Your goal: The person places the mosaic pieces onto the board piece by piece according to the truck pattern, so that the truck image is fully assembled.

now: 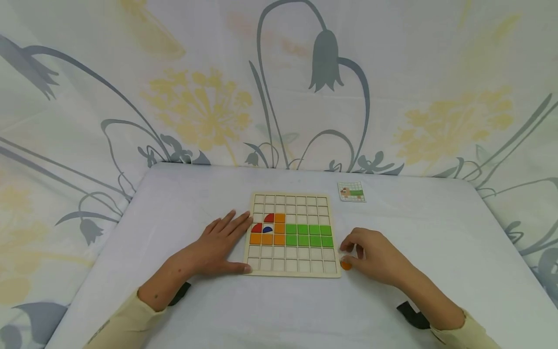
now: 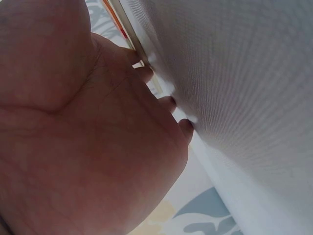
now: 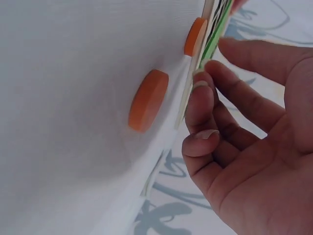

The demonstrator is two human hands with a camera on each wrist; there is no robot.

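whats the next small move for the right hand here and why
Probably pinch up the nearest orange piece. The right hand hovers beside it with fingers loosely curled and holding nothing, and two orange pieces lie loose on the table just off the board edge. The left hand lies flat against the board's left side, steadying it, and many cells are unfilled.

Pale wooden grid board (image 1: 293, 268), orange, green, red, blue tiles, floral grey-yellow cloth (image 1: 200, 102)
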